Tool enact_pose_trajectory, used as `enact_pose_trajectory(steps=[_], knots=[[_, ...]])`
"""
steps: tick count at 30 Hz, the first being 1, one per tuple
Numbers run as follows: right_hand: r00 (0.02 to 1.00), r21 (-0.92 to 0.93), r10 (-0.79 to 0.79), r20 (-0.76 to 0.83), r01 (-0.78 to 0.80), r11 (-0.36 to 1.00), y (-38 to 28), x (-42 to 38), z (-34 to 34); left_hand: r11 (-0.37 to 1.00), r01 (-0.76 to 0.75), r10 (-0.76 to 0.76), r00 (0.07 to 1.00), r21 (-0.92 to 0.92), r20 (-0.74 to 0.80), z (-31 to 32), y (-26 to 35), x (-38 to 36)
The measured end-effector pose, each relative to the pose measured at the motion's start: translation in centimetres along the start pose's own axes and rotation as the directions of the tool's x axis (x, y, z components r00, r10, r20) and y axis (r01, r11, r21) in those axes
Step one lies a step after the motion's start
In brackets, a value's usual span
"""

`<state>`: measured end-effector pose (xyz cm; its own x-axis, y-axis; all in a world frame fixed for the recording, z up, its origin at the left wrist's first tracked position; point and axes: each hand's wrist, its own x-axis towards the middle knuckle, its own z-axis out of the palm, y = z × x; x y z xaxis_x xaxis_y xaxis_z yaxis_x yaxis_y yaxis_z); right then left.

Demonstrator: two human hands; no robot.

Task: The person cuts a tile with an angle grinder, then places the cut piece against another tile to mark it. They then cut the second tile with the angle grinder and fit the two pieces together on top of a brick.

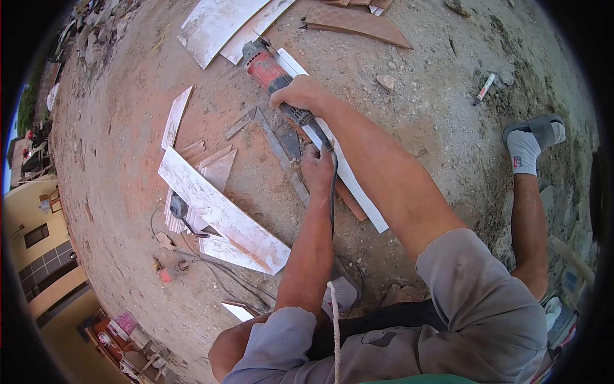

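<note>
My right hand [302,95] is wrapped round the body of a red and black angle grinder [263,67]. The head of the tool is over the far end of a long, narrow white tile strip [358,185], and its disc is hard to make out. Lower down, my left hand [318,165] is closed at the left edge of that strip, fingers partly hidden. The grinder's black cord [334,185] passes beside my left hand. Left of that hand lie a metal square [275,144] and a dark flat piece [291,144].
White tile pieces [217,205] lie over stacked offcuts on the left, with another grey power tool [178,206] and a red tool [173,272]. More tiles [224,25] and a brown tile [358,24] are ahead. A marker-like tube [484,89] rests on the dirt ground near my sandalled foot [536,136].
</note>
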<state>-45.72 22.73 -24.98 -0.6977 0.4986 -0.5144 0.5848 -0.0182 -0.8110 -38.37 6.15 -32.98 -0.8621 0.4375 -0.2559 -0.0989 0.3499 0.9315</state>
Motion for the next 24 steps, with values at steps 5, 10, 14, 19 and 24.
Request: enact_pose_trajectory(steps=[5,10,14,19,24], knots=[[1.000,-0.023,-0.003,-0.003,0.003,1.000,-0.3,-0.6,-0.2,1.000,-0.004,0.004,1.000,-0.012,0.009,0.0,-0.1,0.3],[1.000,-0.017,0.000,0.005,0.000,1.000,-0.4,-0.9,-0.4,0.999,-0.040,0.040,0.999,0.012,0.012,-0.1,-0.5,0.5],[0.999,-0.057,0.034,0.042,-0.032,0.998,-0.6,-1.0,-0.7,0.999,-0.037,0.038,0.999,-0.012,0.013,0.1,-1.3,0.8],[1.000,-0.051,-0.010,0.002,0.010,0.999,-0.2,-0.8,-0.3,0.998,-0.067,0.067,0.998,-0.014,0.011,0.1,-2.0,1.1],[1.000,-0.009,0.005,0.002,-0.005,1.000,0.0,-0.8,-0.1,0.997,-0.053,0.054,0.998,-0.055,0.020,0.1,-1.4,0.9]])
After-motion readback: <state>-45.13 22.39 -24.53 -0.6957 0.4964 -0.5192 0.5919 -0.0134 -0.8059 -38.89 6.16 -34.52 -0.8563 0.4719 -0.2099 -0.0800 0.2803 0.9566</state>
